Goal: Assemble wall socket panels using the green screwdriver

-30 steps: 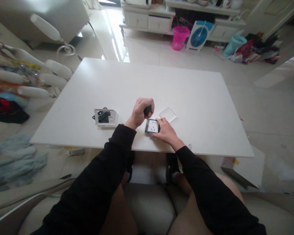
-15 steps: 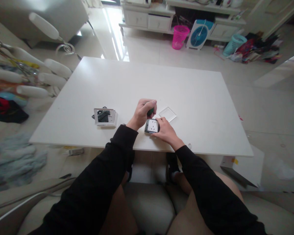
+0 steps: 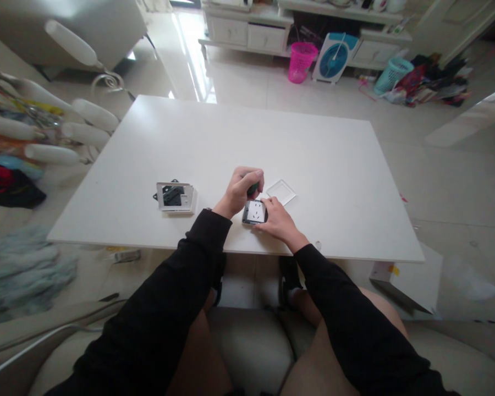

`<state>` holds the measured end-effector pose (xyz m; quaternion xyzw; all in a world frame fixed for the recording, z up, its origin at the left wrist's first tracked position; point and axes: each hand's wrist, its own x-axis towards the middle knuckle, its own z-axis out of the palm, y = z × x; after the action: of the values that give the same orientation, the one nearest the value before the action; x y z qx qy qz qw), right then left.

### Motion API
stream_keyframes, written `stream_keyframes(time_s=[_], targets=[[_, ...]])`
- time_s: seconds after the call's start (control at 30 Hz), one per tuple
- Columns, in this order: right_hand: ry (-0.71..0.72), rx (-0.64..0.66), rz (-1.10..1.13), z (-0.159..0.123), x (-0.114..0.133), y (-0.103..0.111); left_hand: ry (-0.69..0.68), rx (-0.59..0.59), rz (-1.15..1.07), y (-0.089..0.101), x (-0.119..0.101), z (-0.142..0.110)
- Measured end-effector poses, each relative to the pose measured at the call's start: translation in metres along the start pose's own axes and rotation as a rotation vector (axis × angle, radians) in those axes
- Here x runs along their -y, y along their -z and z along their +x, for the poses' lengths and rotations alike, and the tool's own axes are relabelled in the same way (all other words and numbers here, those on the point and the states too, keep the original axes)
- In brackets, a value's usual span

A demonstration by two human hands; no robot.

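Note:
My left hand (image 3: 240, 188) is closed round a dark green tool handle (image 3: 253, 189), held upright just above a small wall socket (image 3: 254, 212) with a white face and dark frame. That socket lies on the white table (image 3: 322, 154) near its front edge. My right hand (image 3: 277, 219) rests on the socket's right side, fingers pressed against it to hold it down. A square white cover plate (image 3: 281, 191) lies flat just behind my right hand. Farther left sits a second socket unit (image 3: 175, 197), white with a dark opening.
White chair backs (image 3: 72, 132) stand at the table's left with clutter behind. On the floor beyond the table are a pink basket (image 3: 302, 61), a blue fan (image 3: 332, 58) and a teal basket (image 3: 389, 77). A small white piece (image 3: 319, 245) lies at the table's front edge.
My left hand has tipped slightly to the right over the socket, the green handle now showing between the fingers. My right hand and the socket have barely moved.

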<state>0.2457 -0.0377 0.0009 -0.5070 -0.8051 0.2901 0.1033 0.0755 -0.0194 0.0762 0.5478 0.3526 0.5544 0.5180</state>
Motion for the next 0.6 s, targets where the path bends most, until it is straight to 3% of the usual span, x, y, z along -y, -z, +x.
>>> stream_keyframes(time_s=[0.33, 0.6], targets=[[0.007, 0.009, 0.015, -0.0016, 0.0015, 0.0014, 0.085, -0.026, -0.121, 0.0057, 0.0029, 0.0038], [0.020, 0.005, 0.006, -0.0010, 0.0001, 0.0001, 0.073, -0.203, 0.053, 0.0016, -0.0006, 0.0085]])
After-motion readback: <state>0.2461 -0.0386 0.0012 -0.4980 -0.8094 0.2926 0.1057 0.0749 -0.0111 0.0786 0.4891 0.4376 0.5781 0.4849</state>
